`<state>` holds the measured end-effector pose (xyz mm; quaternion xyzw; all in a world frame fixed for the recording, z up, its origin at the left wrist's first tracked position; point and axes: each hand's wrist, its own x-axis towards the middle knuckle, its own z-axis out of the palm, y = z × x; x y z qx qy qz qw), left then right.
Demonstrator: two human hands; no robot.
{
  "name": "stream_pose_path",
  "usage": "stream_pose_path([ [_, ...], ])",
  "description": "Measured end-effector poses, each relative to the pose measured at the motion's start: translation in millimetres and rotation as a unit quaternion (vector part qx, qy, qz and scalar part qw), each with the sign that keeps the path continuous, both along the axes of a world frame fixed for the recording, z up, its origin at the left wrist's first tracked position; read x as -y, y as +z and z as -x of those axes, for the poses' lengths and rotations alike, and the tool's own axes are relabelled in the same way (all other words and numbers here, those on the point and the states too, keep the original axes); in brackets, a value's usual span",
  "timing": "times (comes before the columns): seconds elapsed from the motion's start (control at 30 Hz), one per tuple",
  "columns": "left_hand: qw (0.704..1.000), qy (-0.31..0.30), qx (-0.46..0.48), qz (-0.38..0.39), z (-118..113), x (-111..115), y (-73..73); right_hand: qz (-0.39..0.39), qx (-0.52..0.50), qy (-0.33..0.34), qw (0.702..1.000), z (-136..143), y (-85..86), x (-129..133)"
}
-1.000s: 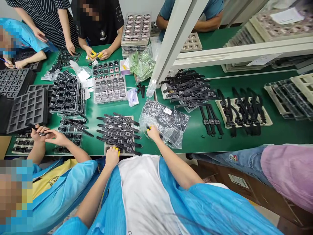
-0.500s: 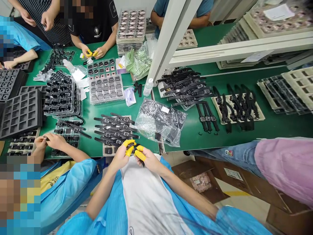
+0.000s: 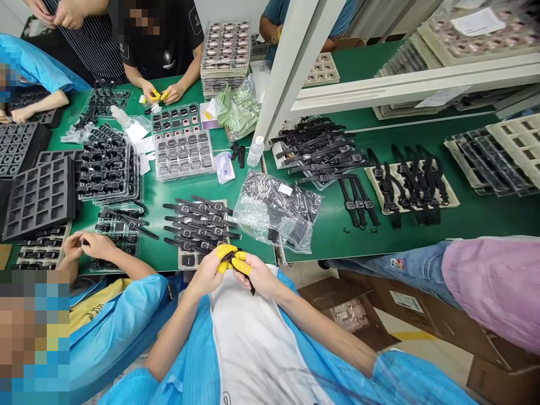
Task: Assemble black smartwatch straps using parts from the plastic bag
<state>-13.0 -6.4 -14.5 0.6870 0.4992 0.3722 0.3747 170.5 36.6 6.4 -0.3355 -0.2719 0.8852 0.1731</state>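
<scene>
In front of my chest, at the table's edge, I hold a black watch (image 3: 230, 256) between both hands. Yellow finger covers are on several of my fingers. My left hand (image 3: 211, 271) pinches one side of the watch, and my right hand (image 3: 258, 273) grips the other. A dark strap end sticks out below my right hand; the fingers hide most of the rest. Just beyond my hands, a tray (image 3: 185, 261) bears several black watches (image 3: 202, 222) with their straps laid out. A clear plastic bag (image 3: 278, 205) of black parts lies to its right.
A clear bottle (image 3: 255, 151) stands by the white frame post (image 3: 287, 67). More strapped watches (image 3: 320, 149) are piled at the right. Stacked trays (image 3: 107, 163) and a black foam tray (image 3: 40, 194) stand left. A co-worker's hands (image 3: 90, 246) work close by on the left.
My fingers have shifted slightly on the watch, and the strap end below my right hand now points further right. Across the table, a standing person's hands have moved left.
</scene>
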Motion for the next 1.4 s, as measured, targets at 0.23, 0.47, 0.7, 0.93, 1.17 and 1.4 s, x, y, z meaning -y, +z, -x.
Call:
stream_pose_path([
  [0.23,0.998,-0.015,-0.054,0.032,-0.2,5.3,7.8,0.092,0.000,-0.030,0.995,-2.6,2.1,-1.3],
  [0.47,0.986,-0.038,-0.154,0.048,6.0,2.6,14.7,0.099,0.014,0.005,0.995,-7.2,0.1,-5.0],
  [0.7,0.994,-0.035,-0.034,0.099,3.8,3.9,17.2,0.050,0.025,0.006,0.998,-7.5,1.4,-1.5],
  [0.93,0.996,-0.009,-0.031,0.081,-3.9,8.6,14.7,0.079,0.002,-0.012,0.997,-11.7,2.0,-4.1],
  [1.17,0.981,-0.041,-0.187,0.041,0.5,-0.4,20.1,0.079,0.011,0.008,0.997,-12.5,1.9,-7.9],
  [1.4,0.988,-0.021,-0.144,0.057,-3.8,3.7,17.7,0.072,0.001,-0.002,0.997,-11.6,-1.3,-3.6],
])
